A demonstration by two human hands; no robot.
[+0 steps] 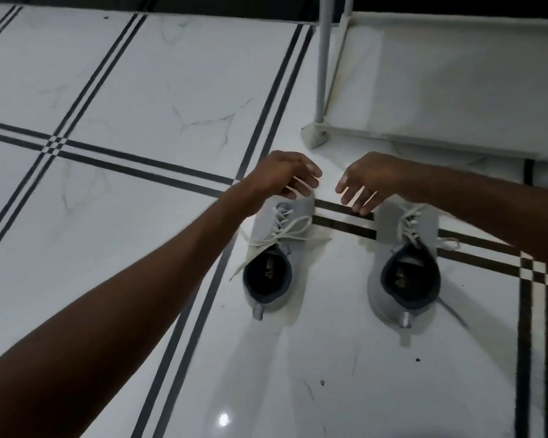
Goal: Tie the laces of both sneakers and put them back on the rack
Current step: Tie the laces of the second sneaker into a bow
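On the shiny white floor (139,74) with its dark stripes, we see two grey sneakers standing side by side, a little apart, with their toes pointing away from us toward the rack (456,90). We reach out with both arms. Our left hand (282,175) hangs over the toe of the left sneaker (266,226), and its fingers are curled loosely and spread a bit. It holds nothing. Our right hand (367,181) hangs over the toe of the right sneaker (389,229), and its fingers point down and are partly open. It holds nothing too. We cannot tell if the fingertips touch the shoes. Both sneakers have white laces. The laces on the left sneaker (285,232) are loose, and their ends lie out to both sides. The laces on the right sneaker (415,222) look loose too, with one end lying by the shoe's right side. The rack stands on the floor just past the right sneaker, and its low white shelf has one grey pole (324,64) at the corner.
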